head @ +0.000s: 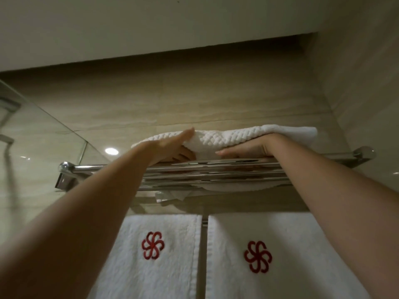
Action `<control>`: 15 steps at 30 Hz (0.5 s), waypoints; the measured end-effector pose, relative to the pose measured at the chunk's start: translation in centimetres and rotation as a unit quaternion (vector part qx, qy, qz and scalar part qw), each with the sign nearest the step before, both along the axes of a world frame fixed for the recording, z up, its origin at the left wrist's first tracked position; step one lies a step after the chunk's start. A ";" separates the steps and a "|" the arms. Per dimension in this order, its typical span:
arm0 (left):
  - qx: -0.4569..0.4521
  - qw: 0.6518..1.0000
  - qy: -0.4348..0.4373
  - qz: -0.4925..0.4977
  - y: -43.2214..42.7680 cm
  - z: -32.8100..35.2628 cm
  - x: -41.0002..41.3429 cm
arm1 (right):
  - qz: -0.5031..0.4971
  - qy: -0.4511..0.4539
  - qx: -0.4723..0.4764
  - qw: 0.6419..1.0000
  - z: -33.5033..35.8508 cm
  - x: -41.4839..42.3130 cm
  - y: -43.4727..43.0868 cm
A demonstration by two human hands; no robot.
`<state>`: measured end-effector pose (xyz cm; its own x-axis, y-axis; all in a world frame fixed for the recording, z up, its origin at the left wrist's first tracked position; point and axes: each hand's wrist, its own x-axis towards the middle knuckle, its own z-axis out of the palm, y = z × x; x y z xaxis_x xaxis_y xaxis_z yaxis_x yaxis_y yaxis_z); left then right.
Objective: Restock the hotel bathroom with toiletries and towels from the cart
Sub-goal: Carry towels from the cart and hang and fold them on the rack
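A folded white waffle-textured towel lies on top of the chrome towel rack high on the wall. My left hand grips the towel's left end, thumb on top and fingers curled underneath. My right hand is slid under the towel's right half, fingers flat on the rack bars and partly hidden by the cloth. Below the rack hang two white towels with red flower emblems, the left hanging towel and the right hanging towel.
A glass shower panel stands at the left, reflecting a ceiling light. Beige tiled wall rises behind the rack, with a side wall close at the right. A bit of white cloth hangs under the rack bars.
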<state>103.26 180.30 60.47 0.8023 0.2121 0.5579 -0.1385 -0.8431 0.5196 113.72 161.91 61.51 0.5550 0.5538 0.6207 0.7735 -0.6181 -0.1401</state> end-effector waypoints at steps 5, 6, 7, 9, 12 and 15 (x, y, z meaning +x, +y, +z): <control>0.012 0.996 -0.040 0.082 0.2 0.0 1.2 | 0.114 0.125 -0.014 0.985 -0.7 -2.1 -1.2; 0.013 0.994 -0.050 0.092 0.6 0.1 1.3 | 0.138 0.122 -0.002 0.983 -0.8 -2.4 -1.1; 0.012 0.994 -0.056 0.090 1.0 0.4 1.7 | 0.174 0.100 0.024 0.979 -1.1 -2.7 -1.0; 0.018 0.994 -0.058 0.095 1.7 0.8 2.7 | 0.266 0.066 0.126 0.954 -1.9 -3.0 -1.2; 0.048 0.990 -0.059 0.117 0.3 -0.1 1.8 | 0.315 -0.075 0.255 0.911 -3.7 -2.8 -0.3; 0.044 0.990 -0.081 0.109 0.0 -0.9 1.4 | 0.219 -0.360 0.259 0.869 -5.2 -2.0 1.2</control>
